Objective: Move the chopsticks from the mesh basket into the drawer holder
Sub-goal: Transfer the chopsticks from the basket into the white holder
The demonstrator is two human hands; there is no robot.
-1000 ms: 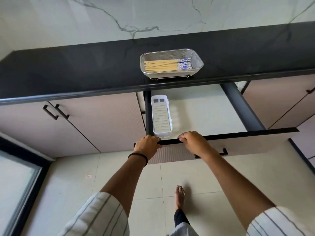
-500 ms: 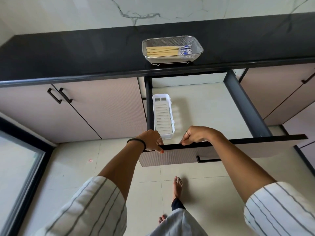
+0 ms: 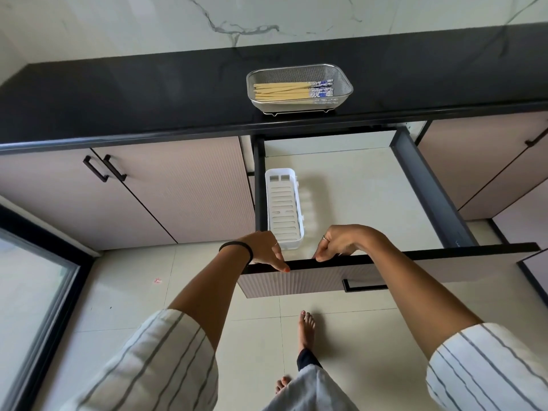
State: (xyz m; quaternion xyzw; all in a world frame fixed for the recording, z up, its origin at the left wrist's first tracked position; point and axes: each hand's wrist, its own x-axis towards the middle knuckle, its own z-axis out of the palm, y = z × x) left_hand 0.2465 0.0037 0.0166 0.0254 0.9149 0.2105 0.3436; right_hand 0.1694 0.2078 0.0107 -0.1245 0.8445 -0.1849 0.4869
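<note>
The near end of the white holder [image 3: 284,207] is partly hidden behind the left hand [image 3: 262,250], which is just in front of it. The drawer [image 3: 341,191] has its back end tucked under the counter [image 3: 148,99], out of sight. The blue pattern on the chopsticks [image 3: 292,91] is too small to read. The counter is cut off at both picture edges.
</note>
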